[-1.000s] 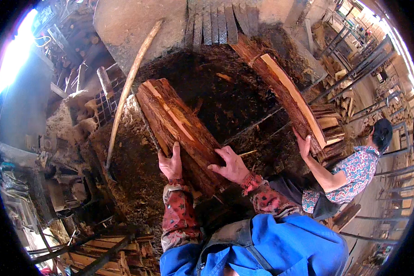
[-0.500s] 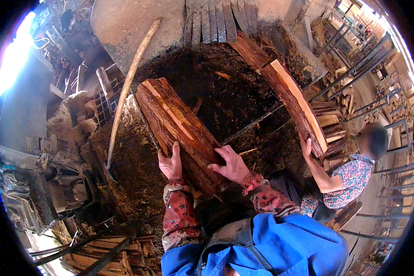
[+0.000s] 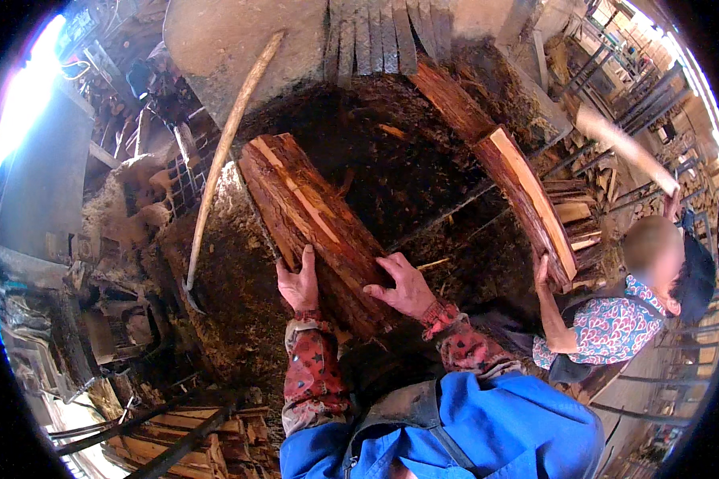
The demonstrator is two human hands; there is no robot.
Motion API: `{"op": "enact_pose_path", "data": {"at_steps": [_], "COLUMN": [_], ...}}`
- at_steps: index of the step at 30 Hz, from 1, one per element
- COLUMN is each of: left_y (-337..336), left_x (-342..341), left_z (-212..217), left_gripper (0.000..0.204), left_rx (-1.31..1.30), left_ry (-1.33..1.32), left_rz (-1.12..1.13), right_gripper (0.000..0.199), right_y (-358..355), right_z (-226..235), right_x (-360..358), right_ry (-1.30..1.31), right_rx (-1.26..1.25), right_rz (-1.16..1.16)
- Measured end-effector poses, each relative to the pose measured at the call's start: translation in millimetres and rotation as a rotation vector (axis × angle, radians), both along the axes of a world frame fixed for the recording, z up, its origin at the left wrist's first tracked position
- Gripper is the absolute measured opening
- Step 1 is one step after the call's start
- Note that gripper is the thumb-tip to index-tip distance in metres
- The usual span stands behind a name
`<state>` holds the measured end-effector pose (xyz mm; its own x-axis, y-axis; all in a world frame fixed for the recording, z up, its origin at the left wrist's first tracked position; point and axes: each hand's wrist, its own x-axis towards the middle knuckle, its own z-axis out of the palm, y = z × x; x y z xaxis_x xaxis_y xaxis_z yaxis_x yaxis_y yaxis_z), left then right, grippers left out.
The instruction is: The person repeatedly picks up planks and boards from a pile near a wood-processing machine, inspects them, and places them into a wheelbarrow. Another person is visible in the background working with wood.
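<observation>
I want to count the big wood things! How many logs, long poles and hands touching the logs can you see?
Split logs: 2, the left log and the right log
Long poles: 1, the pole
Hands on logs: 3, left hand, right hand, co-worker's hand
Total: 6

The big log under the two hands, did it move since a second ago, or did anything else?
Hardly. The left hand and right hand stay pressed on the near end of the split log, which lies as before. The co-worker's hand keeps holding the second log, and that person has leaned in slightly. The long pole has not shifted.
</observation>
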<state>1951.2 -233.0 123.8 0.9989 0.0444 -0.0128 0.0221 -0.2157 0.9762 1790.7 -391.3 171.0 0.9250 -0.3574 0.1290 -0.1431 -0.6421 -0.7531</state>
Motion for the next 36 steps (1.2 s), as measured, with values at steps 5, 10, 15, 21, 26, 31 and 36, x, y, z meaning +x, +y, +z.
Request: {"op": "enact_pose_path", "data": {"at_steps": [5, 10, 15, 21, 26, 31, 36], "left_y": [-1, 2, -3, 4, -4, 2, 0], "left_x": [-1, 1, 0, 11, 0, 1, 0], "left_z": [5, 0, 8, -31, 8, -1, 3], "left_gripper": [0.062, 0.067, 0.069, 0.064, 0.051, 0.050, 0.064], "left_rx": [0.018, 0.009, 0.004, -0.095, -0.111, -0.218, -0.067], "left_ry": [0.012, -0.011, -0.014, -0.052, -0.004, 0.022, 0.018], "left_rz": [-0.032, -0.042, -0.021, 0.028, -0.042, -0.009, 0.033], "right_gripper": [0.071, 0.070, 0.062, 0.061, 0.059, 0.049, 0.036], "right_y": [-1, 0, 0, -12, -19, -27, -44], "right_z": [-2, 0, 16, 15, 13, 24, 42], "right_x": [0, 0, 0, 7, 8, 20, 69], "right_ry": [-0.006, -0.019, 0.012, -0.007, 0.000, 0.015, -0.054], "right_rx": [-0.025, -0.022, -0.017, -0.068, -0.090, -0.098, -0.045], "right_rz": [-0.016, -0.009, -0.009, 0.053, 0.099, 0.152, 0.125]}}
